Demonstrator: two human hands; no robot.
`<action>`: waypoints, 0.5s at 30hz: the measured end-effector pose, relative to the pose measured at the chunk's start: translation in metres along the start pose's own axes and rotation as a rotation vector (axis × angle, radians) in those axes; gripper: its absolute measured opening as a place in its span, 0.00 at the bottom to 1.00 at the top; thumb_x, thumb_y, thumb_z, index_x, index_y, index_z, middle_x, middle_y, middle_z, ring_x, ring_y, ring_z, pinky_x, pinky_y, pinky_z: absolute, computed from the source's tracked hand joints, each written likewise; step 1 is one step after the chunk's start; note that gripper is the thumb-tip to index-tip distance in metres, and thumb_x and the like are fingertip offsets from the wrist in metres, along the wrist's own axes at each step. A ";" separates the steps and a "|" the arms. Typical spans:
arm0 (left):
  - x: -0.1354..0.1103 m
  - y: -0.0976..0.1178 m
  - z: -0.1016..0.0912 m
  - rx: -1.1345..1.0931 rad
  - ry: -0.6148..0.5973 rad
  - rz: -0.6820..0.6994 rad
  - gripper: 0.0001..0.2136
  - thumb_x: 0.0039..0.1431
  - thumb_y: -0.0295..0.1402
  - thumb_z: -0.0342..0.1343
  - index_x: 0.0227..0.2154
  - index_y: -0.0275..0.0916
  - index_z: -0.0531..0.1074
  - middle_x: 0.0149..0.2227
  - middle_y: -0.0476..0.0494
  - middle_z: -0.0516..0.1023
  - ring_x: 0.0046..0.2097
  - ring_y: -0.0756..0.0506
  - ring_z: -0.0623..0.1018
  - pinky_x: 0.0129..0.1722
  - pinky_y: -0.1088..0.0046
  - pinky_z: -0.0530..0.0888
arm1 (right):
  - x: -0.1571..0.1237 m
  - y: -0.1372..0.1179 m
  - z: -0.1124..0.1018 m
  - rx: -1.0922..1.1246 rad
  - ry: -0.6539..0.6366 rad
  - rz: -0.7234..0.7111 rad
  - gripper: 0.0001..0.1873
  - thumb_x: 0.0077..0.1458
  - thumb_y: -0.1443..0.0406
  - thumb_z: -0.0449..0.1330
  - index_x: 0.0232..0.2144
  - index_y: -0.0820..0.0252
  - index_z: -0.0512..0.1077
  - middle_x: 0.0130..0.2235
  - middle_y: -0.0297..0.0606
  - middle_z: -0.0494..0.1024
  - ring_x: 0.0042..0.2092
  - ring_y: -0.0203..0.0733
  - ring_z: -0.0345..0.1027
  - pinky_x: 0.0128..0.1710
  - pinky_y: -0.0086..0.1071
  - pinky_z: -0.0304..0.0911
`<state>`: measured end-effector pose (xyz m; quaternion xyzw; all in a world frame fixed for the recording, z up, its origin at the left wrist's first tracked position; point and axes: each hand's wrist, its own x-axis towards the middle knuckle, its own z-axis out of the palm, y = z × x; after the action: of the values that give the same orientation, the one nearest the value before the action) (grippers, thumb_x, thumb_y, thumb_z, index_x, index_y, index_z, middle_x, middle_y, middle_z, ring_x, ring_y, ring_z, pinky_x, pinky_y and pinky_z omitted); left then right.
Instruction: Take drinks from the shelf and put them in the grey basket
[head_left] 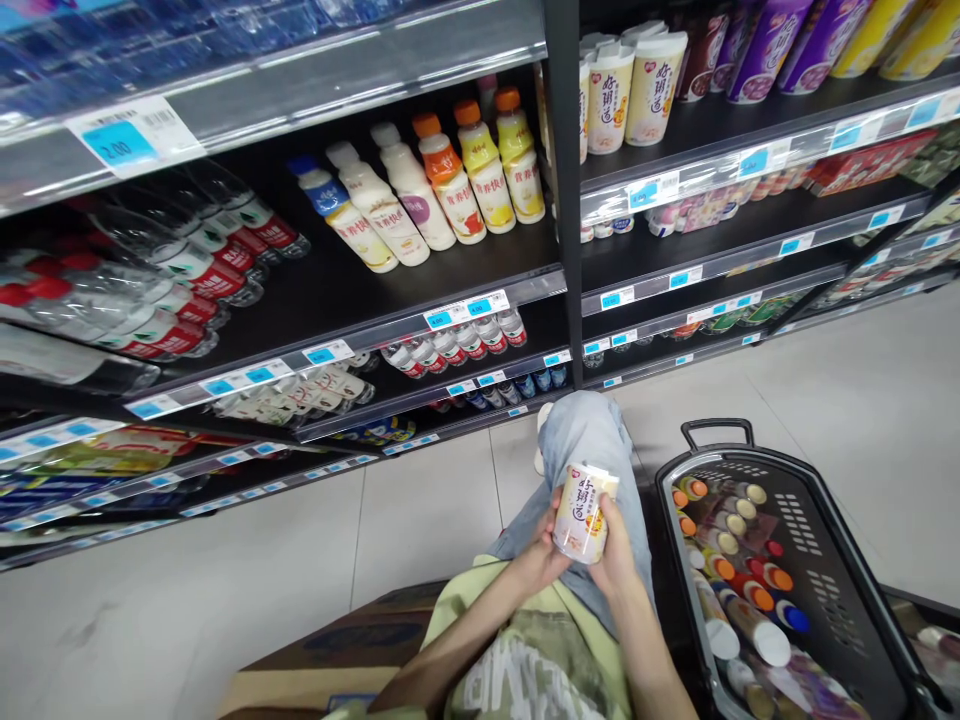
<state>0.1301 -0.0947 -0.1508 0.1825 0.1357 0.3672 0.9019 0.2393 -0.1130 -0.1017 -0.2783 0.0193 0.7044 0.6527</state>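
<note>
Over my lap, a cream-coloured porridge can [583,512] with dark Chinese lettering and a small orange picture is held between both hands. My left hand [547,548] is closed around the can's left side. On the other side, my right hand [616,545] grips it with the thumb along its edge. The can tilts slightly, its label turned up towards me. Matching cream cans [654,88] stand on the upper shelf at the right, beside purple cans [772,50] and yellow ones.
To my right stands a black shopping basket [862,560] with several capped bottles inside. Bottled drinks [469,180] line the shelf ahead, and water bottles [180,270] lie at the left. Price tags run along the shelf edges. Beneath lies a pale tiled floor [420,500]; a cardboard box [300,685] is beside me.
</note>
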 end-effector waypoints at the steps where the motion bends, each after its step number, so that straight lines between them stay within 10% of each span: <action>1: 0.000 0.001 0.001 0.009 0.007 -0.009 0.23 0.52 0.50 0.76 0.43 0.48 0.72 0.51 0.51 0.80 0.61 0.40 0.79 0.66 0.63 0.69 | 0.000 -0.001 0.002 0.002 0.010 0.000 0.27 0.52 0.45 0.74 0.43 0.59 0.81 0.38 0.43 0.84 0.41 0.53 0.81 0.45 0.48 0.81; 15: -0.004 -0.002 -0.006 0.071 0.087 -0.026 0.25 0.49 0.54 0.76 0.40 0.47 0.72 0.50 0.49 0.80 0.62 0.37 0.78 0.63 0.61 0.72 | -0.002 -0.003 0.010 0.046 0.039 -0.025 0.27 0.50 0.47 0.75 0.45 0.58 0.80 0.37 0.41 0.83 0.42 0.54 0.81 0.44 0.47 0.81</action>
<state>0.1266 -0.0973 -0.1565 0.1963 0.1901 0.3580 0.8928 0.2384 -0.1103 -0.0912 -0.2773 0.0447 0.6900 0.6671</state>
